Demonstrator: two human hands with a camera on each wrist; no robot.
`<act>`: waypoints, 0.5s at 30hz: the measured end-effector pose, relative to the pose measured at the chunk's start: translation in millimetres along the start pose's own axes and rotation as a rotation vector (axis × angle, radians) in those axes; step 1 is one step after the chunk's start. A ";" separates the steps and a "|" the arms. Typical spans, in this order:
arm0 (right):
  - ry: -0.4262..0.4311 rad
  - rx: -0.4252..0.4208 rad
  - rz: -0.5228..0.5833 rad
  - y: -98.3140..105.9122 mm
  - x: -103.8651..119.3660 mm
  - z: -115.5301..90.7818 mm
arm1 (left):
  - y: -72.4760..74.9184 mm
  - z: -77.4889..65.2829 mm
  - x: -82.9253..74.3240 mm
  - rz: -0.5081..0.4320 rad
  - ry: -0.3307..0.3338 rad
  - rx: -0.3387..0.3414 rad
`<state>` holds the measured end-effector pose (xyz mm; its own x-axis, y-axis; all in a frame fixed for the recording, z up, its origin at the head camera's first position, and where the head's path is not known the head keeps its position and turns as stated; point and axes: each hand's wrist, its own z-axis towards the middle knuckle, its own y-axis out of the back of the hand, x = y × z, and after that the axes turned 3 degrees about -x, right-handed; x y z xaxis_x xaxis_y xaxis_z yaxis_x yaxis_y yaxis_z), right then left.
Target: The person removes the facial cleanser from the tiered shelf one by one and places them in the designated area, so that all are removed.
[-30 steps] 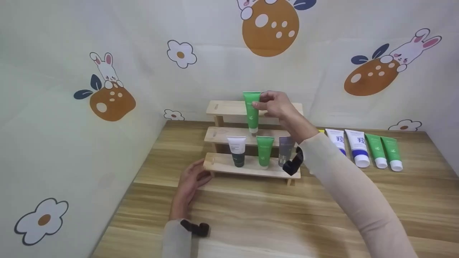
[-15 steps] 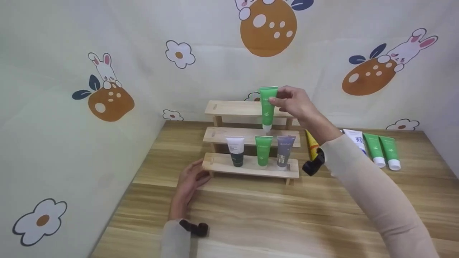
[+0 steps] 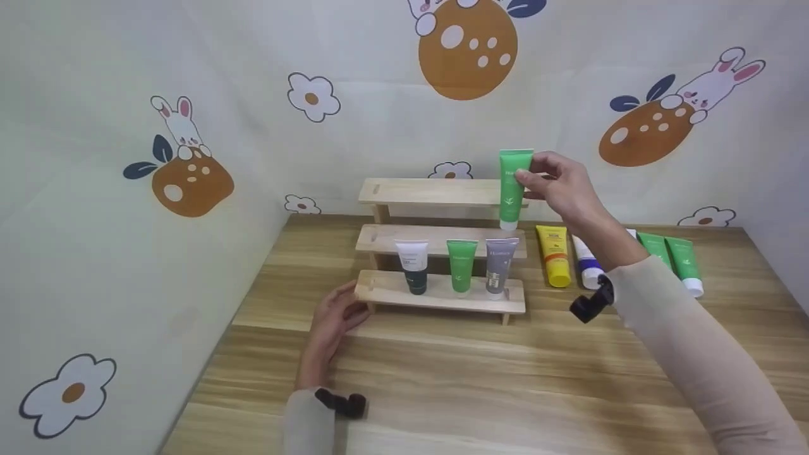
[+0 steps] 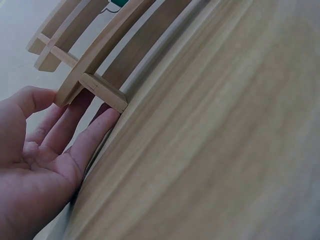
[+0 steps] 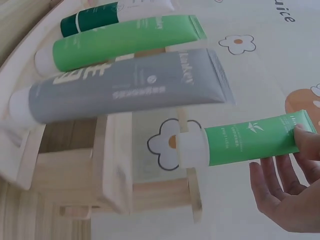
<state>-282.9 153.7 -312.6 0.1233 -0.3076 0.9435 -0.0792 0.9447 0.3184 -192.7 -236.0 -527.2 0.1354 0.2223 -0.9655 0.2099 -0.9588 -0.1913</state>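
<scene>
Between thumb and fingers, my right hand (image 3: pixel 567 188) pinches a green squeeze tube (image 3: pixel 513 193) near its flat top end, white cap down. The tube is in the air at the right end of a three-tier wooden display rack (image 3: pixel 436 191), overlapping its upper tiers in the head view. My left hand (image 4: pixel 55 150) grips the left end of the lowest tier, thumb at the board edge and fingers by the leg (image 4: pixel 107 92). Standing on that tier are a white and dark green tube (image 3: pixel 414 265), another green tube (image 3: pixel 462 265) and a grey tube (image 3: pixel 499 265).
Right of the rack, a yellow tube (image 3: pixel 554 256), a white and blue tube (image 3: pixel 588 264) and a green tube (image 3: pixel 686 265) lie on the wooden table (image 3: pixel 442 392), with others partly behind my right forearm. A patterned cloth wall (image 3: pixel 366 133) rises behind the rack.
My right hand has carried the green tube rightward along the upper tiers, uncovering the grey and yellow tubes. The left hand has kept its place on the rack.
</scene>
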 end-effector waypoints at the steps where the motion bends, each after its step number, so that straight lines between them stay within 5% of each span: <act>1: 0.006 -0.009 0.002 1.7 -2.5 -1.6 | 0.3 0.1 -0.1 -0.001 -0.001 -0.001; 15: -0.041 -0.098 0.078 19.8 -38.2 -22.4 | 1.0 -0.3 -0.4 0.003 -0.005 0.000</act>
<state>-267.0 186.8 -344.4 0.0804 -0.2356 0.9685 0.0108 0.9718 0.2355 -192.3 -237.0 -527.0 0.1314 0.2190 -0.9668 0.2095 -0.9594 -0.1889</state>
